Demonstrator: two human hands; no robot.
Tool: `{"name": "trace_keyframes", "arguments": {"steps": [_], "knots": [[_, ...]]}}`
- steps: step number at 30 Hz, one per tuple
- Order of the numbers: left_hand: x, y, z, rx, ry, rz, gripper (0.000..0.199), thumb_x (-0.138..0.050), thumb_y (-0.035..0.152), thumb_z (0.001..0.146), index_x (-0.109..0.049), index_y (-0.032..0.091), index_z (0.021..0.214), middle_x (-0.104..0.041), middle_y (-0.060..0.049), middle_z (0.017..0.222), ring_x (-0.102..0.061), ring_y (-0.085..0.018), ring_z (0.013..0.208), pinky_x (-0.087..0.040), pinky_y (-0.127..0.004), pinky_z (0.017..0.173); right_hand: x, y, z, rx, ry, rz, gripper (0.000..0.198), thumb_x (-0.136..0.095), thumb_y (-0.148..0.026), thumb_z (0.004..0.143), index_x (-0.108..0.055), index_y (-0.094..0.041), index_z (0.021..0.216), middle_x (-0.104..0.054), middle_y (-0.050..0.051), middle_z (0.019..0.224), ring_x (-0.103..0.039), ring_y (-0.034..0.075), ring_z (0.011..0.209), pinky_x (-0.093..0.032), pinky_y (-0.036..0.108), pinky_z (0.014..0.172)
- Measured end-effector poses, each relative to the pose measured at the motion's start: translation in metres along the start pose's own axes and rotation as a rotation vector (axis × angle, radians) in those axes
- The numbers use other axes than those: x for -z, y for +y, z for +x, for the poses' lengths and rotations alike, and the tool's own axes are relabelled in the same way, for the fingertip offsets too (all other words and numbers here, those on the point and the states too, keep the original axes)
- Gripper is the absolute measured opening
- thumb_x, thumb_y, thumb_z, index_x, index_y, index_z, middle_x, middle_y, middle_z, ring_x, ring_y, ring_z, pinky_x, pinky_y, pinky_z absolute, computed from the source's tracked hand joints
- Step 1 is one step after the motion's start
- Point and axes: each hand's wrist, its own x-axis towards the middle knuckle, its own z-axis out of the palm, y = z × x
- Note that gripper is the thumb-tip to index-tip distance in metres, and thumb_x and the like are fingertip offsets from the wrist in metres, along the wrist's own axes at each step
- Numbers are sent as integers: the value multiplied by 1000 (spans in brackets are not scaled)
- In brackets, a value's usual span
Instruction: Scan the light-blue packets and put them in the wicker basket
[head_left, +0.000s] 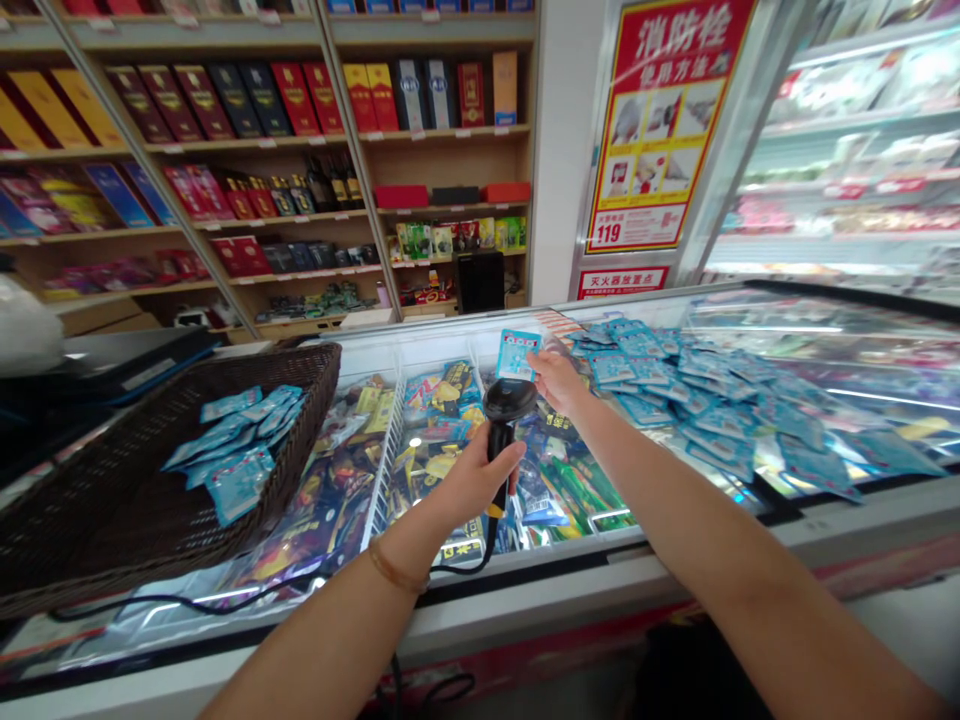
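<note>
A black barcode scanner (508, 400) is upright in my left hand (480, 470), its fingers wrapped round the handle and its cable hanging below. Just beyond the scanner head, my right hand (556, 375) pinches a light-blue packet (517, 354) by its right edge. The packet's printed face is towards me. Right of that hand, a wide heap of similar blue packets (697, 385) lies on the freezer's glass top. More blue packets (240, 440) lie in a brown wicker basket (311, 420) on the left.
Under my hands, a chest freezer (622, 575) holds colourful bagged goods behind glass. The scanner's black cable (195, 603) runs left along its front edge. Shelves of boxes and bottles (255, 140) stand behind, with a red sign (667, 130) on the wall and a lit display fridge (862, 190) at right.
</note>
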Motion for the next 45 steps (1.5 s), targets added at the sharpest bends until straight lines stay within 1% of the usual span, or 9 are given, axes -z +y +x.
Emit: {"name": "trace_keyframes", "arguments": {"steps": [6,11,15,22,27,30,33,39,45], "knots": [[-2,4,-2,0,81,-36,38,-66,52,83,-44,23,94,-53,8,56,-50,-11,46,-41,-26,51,-1,6,0,-33,47,-25,28,-73,-46,80,-58,-22,76,-69,0,68,-72,19,81,-57,30,74],[10,29,-8,14,403,-187,42,-68,56,81,-45,23,94,-53,7,56,-51,-11,44,-40,-24,47,-29,18,1,-161,116,-77,19,-72,-33,81,-58,-22,74,-68,-1,66,-70,18,72,-59,32,72],[52,62,-31,-93,631,-268,43,-74,53,77,-48,23,94,-56,6,62,-51,-9,45,-39,-21,44,-91,16,2,-231,-6,-78,10,-67,-20,86,-62,-20,78,-67,-1,66,-66,14,64,-59,28,69],[154,88,-91,-197,1065,-201,34,-74,41,80,-49,21,91,-59,4,75,-52,-7,50,-42,-19,44,-240,7,5,-294,-228,7,17,-70,-16,90,-59,-16,76,-64,0,64,-62,10,59,-59,25,70],[175,83,-109,-181,1128,-191,33,-72,41,82,-48,20,90,-59,3,78,-53,-7,53,-46,-20,47,-291,11,1,-335,-341,44,11,-65,-15,93,-61,-15,83,-67,2,70,-67,11,69,-57,27,84],[165,78,-102,-188,1075,-244,35,-73,44,81,-48,20,90,-59,4,78,-52,-7,52,-46,-21,46,-276,17,1,-318,-290,17,7,-68,-13,89,-63,-18,87,-68,0,74,-68,10,75,-56,28,91],[146,74,-84,-173,994,-294,38,-74,47,78,-48,21,89,-58,5,76,-51,-7,51,-44,-20,44,-234,20,6,-266,-229,-66,6,-68,-14,88,-65,-19,88,-71,3,83,-69,11,81,-55,27,92],[89,63,-30,-126,766,-335,43,-76,49,75,-48,22,92,-58,5,73,-51,-7,48,-43,-20,43,-117,9,19,-86,-53,-547,13,-61,-18,90,-71,-17,98,-75,7,100,-71,16,92,-56,30,89],[31,43,11,-57,596,-332,44,-77,51,75,-49,21,92,-59,4,76,-52,-7,50,-42,-21,43,10,-22,32,-3,191,-872,20,-58,-14,87,-74,-15,98,-73,13,112,-65,28,117,-47,41,105]]}}
